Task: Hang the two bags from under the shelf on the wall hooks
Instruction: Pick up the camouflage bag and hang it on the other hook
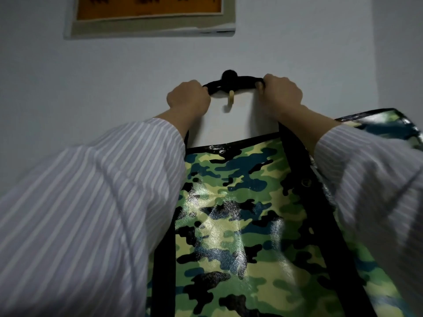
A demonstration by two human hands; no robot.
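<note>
Fingers (260,85) of both hands are curled tight round the black strap (238,81) of a camouflage bag (229,213): the left hand (188,95) grips one end of the loop and the right hand (282,90) the other, so the strap is stretched flat between them. I think the person holds it wide like this to keep the loop open and taut, so it can pass over the hook (231,100) on the wall (91,88), which sits between the fingers and a little below the strap. The bag itself hangs below the fingers, glossy face toward the camera; its weight seems carried by the hands, not yet by the hook. A round black shape (227,75) sits just above the strap in the middle; whether it is the top of the hook fitting or a bunched part of the strap is hard to say. Most of the fingertips are hidden behind the strap and the backs of the hands. The striped sleeves (91,202) cover both sides of the bag, and its bottom is cut off. To the right of the right fingers one more camouflage piece (386,124) shows; whether it is the second bag or the other side of this one, I cannot tell. Far above the fingers a framed picture (148,17) is cut by the upper edge.
</note>
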